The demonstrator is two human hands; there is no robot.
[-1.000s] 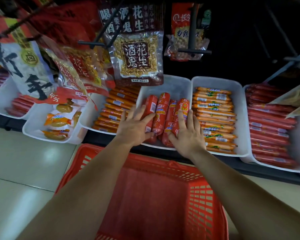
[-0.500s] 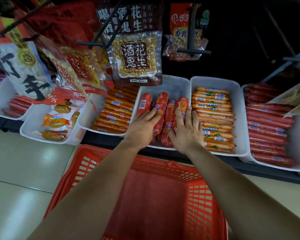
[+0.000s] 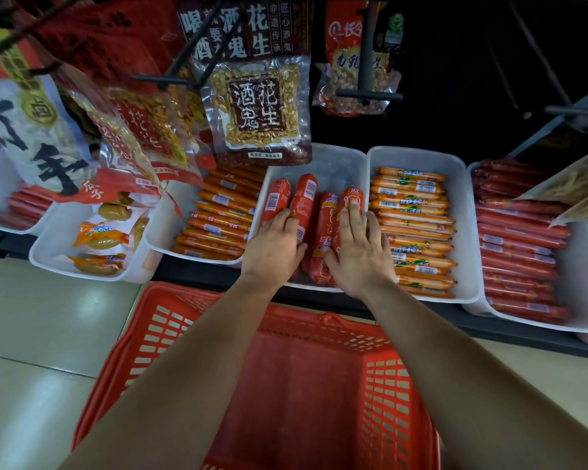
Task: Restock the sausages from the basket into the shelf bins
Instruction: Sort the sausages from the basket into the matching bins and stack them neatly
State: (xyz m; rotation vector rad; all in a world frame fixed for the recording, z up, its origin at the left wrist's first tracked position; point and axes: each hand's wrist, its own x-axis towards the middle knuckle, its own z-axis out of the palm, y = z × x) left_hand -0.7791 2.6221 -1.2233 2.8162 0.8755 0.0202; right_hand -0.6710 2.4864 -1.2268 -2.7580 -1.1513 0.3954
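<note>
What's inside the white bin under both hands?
At least four thick red sausages lie lengthwise in the white bin, far end bare. Left hand and right hand cover their near ends; anything beneath is hidden.

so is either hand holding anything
Nothing gripped: the right hand lies flat on the red sausages in the bin, the left hand rests over their near halves.

2 bare forearms fill the near part of the view, the left forearm [image 3: 190, 368] on the left and the right forearm [image 3: 455, 368] on the right, each uncovered from the wrist back to the near frame edge. The left hand [image 3: 273, 247] and right hand [image 3: 360, 252] are bare as well. Whatever clothing sits higher up lies outside the picture
</note>
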